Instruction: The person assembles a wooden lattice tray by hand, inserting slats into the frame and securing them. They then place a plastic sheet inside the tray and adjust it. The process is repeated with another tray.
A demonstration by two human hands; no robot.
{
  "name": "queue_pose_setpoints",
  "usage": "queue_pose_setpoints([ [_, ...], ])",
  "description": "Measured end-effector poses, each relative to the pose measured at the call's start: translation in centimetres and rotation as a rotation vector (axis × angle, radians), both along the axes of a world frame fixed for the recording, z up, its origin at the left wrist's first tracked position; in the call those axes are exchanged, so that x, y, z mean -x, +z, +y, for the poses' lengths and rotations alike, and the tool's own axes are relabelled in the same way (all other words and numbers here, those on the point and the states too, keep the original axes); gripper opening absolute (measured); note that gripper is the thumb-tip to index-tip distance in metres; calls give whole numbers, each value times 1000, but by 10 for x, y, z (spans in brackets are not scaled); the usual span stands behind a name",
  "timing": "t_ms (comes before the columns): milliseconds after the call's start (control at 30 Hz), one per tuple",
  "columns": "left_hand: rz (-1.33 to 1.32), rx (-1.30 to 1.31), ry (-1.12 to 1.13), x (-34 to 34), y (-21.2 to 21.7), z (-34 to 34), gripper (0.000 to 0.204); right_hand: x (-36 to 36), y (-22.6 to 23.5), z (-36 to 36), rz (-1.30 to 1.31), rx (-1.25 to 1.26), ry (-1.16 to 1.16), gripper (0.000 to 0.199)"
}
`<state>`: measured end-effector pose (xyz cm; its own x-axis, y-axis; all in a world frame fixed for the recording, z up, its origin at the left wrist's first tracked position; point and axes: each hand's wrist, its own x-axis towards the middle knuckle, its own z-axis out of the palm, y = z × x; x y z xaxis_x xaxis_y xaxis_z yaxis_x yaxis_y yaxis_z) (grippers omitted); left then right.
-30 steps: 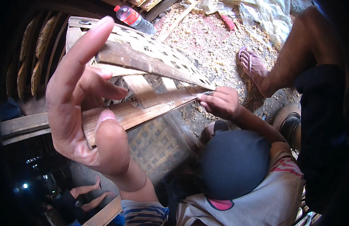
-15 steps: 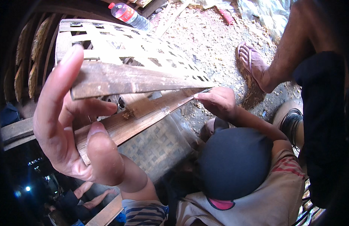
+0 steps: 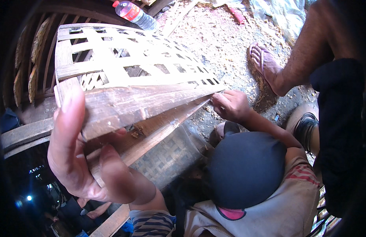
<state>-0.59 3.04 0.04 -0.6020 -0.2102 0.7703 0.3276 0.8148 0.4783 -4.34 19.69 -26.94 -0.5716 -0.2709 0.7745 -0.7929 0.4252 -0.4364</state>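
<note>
My left hand (image 3: 88,162) is curled round the near left end of two flat bamboo rim strips. Its thumb presses on the lower strip (image 3: 157,138), while the index finger stands up beside the end of the upper strip (image 3: 123,106). The two strips spread apart at my hand and meet at the far right. Behind them rises the open-weave side of a bamboo basket (image 3: 116,71). A capped person's hand (image 3: 232,106) grips the strips where they meet. That arm leads to a beige sleeve with red stripes. My right hand is not in view.
The person in a dark cap (image 3: 246,170) sits close by on the right. Beyond are a sandalled foot (image 3: 265,67) and a dark trouser leg (image 3: 336,130). A plastic bottle (image 3: 137,15) lies behind the basket. Slatted wood (image 3: 37,55) stands at left; debris covers the ground.
My left hand has shifted right and slightly down. The upper strip's near end has lowered with it, and more of the basket's woven side shows. The other person's fingers have curled in.
</note>
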Motion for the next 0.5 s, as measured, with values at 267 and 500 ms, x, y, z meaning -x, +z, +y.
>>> queue_pose_setpoints([
  [267,-22,45,-82,1,3,-10,70,-6,-17,21,-23,-299,-97,29],
  [500,-75,144,-178,8,8,-18,72,-13,21,11,-170,-71,48,36],
])
